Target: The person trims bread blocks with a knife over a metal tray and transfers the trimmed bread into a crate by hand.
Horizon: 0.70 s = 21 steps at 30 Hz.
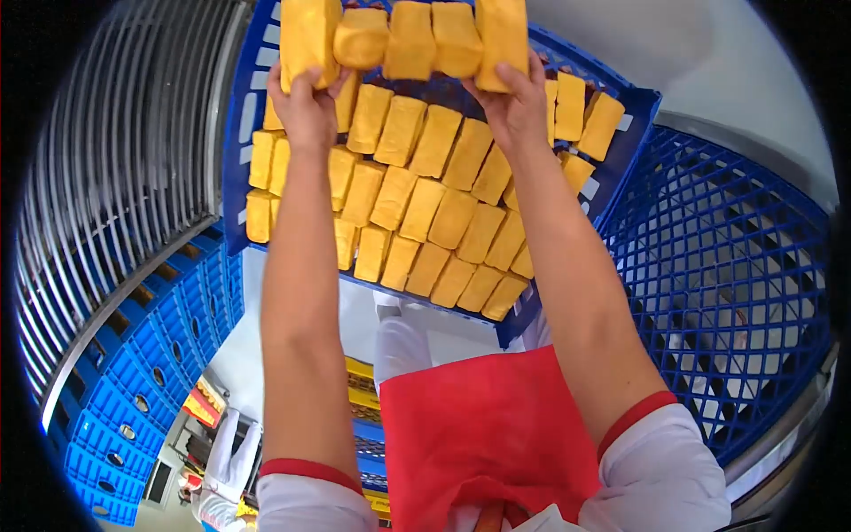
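My left hand (309, 111) is closed around the near end of a yellow loaf of bread (310, 40) at the top left. At the other end of the same row, my right hand (516, 105) grips another yellow loaf (502, 40). Between these two, several shorter-looking loaves (410, 40) stand side by side, seemingly pressed between my hands. Below them a blue plastic crate (634, 120) holds several slanting rows of similar loaves (435, 142). Whether the gripped row touches the crate floor, I cannot tell.
An empty-looking blue mesh crate (722, 257) stands at the right. Curved metal bars (115, 168) and stacked blue crates (151, 381) line the left. Yellow crates (362, 390) are below, beside my red apron (487, 426). Another person (232, 457) is in the background, lower left.
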Each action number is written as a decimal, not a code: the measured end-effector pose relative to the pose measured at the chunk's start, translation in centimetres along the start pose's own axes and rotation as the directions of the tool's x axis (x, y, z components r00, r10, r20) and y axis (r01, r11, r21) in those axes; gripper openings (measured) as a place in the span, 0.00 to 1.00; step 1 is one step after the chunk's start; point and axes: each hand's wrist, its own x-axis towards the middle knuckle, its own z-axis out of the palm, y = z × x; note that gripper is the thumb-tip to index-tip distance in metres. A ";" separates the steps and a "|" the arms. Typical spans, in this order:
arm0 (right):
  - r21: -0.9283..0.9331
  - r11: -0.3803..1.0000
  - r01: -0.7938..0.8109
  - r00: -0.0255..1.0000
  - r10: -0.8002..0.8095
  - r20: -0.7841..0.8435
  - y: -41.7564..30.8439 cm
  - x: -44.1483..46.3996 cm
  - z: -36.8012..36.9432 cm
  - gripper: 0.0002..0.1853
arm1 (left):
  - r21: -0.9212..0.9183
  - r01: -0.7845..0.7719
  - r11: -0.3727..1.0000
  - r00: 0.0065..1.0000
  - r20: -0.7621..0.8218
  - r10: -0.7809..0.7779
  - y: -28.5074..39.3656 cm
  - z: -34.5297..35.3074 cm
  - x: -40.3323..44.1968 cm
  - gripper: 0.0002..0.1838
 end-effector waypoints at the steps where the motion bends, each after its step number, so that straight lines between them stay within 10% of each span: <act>1: -0.060 0.998 -0.026 0.998 0.023 -0.057 1.0 0.7 -0.5 0.35 | 0.129 0.082 0.988 0.996 -0.058 -0.075 -1.1 -0.7 0.8 0.30; 2: -0.063 0.997 -0.034 0.997 0.030 -0.065 1.9 0.8 -1.0 0.35 | 0.131 0.092 0.987 0.994 -0.063 -0.085 -2.1 -1.2 1.4 0.30; 4: -0.652 0.707 -0.273 0.961 0.170 -0.219 3.0 0.8 -1.5 0.41 | 0.512 0.377 0.771 0.922 -0.281 -0.265 -4.2 -3.7 2.8 0.31; 10: -0.907 0.384 -0.174 0.978 0.173 -0.115 3.1 3.2 -4.5 0.39 | 0.523 0.386 0.760 0.922 -0.181 -0.343 -6.0 -5.2 5.7 0.32; 12: -0.949 -0.049 -0.313 0.941 0.117 -0.316 0.9 2.4 -2.2 0.35 | 0.674 0.286 0.681 0.954 -0.132 -0.270 -5.5 -3.0 6.2 0.33; 14: -0.948 -0.082 -0.309 0.946 0.081 -0.315 0.2 1.6 -2.3 0.34 | 0.642 0.290 0.709 0.950 -0.107 -0.292 -5.3 -2.4 6.8 0.35; 16: -0.946 -0.119 -0.301 0.950 0.044 -0.308 0.0 1.1 -3.9 0.32 | 0.921 0.315 0.230 0.912 -0.227 -0.341 -5.2 -2.5 7.6 0.34; 21: -0.999 -0.027 -0.044 0.979 0.200 -0.049 -1.1 -4.1 -7.3 0.28 | 0.913 0.234 0.335 0.896 -0.069 -0.438 -7.5 -3.0 7.1 0.37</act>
